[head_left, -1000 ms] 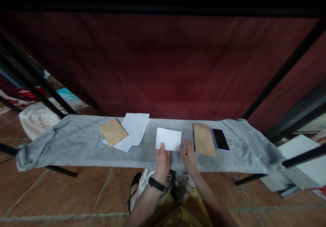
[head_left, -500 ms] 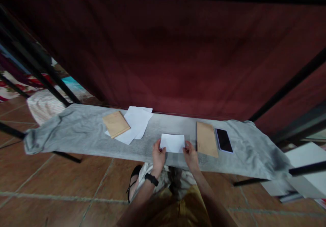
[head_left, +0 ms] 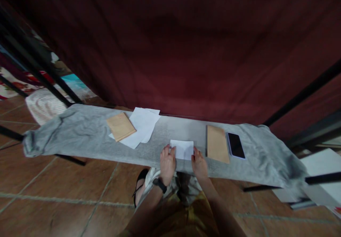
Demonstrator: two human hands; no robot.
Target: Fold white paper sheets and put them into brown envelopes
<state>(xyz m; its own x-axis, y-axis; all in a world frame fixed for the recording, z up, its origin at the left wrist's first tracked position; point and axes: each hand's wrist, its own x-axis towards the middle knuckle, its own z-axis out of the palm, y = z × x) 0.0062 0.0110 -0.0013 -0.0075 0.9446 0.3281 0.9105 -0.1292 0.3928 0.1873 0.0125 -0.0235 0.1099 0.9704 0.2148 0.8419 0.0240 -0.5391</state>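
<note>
A small white sheet of paper, seemingly folded, lies low over the grey cloth in front of me. At its left edge is my left hand, back upward, the thumb over the paper and the fingers along the side. My right hand pinches the right edge between thumb and curled fingers. Right of it rests a flat brown envelope, with a dark-screened phone beside that. Larger white sheets are spread to the left, partly under a second brown envelope.
The grey cloth covers a narrow bench that ends just before my lap. A dark red curtain hangs behind it. Black metal bars slant up at both ends. White boxes stand on the tiled floor at right.
The white sheet has gone from tilted up between both hands to lying flatter. My left hand has turned palm down, its fingers straighter. The view has shifted slightly.
</note>
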